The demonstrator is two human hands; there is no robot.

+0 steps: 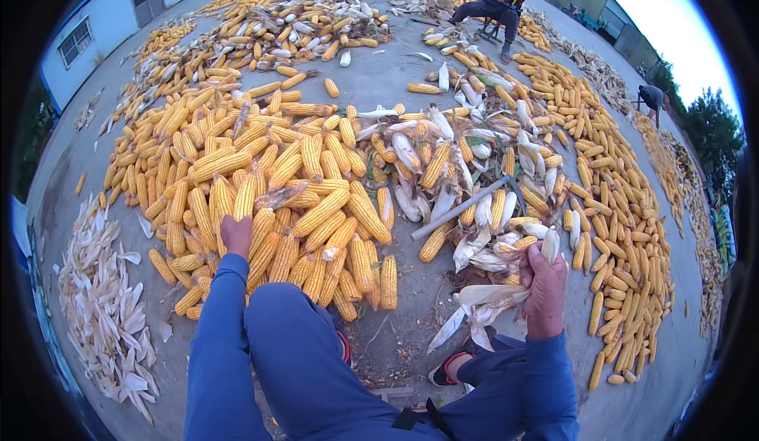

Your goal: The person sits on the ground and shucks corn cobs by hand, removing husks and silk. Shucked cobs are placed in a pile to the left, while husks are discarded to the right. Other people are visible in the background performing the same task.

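My left hand (236, 234) is at the near part of a large pile of husked yellow corn cobs (320, 209), its fingers at the lower end of a cob (245, 198). Whether it grips that cob cannot be told. On the right, my right hand (544, 287) is closed on pale dry corn husks (492, 295), which hang down to its left; a whitish tip sticks up above the thumb. Just beyond it lies a heap of partly husked cobs (474, 209). A hand tool with a pale straight handle (459, 208) and a dark head rests on that heap.
Loose husks (107, 310) lie at the left. A long band of bare cobs (622, 251) runs down the right. Further heaps (296, 31) are on the concrete ahead. One person (504, 2) sits beyond; another (652, 97) bends at the far right. A building (112, 20) stands at upper left.
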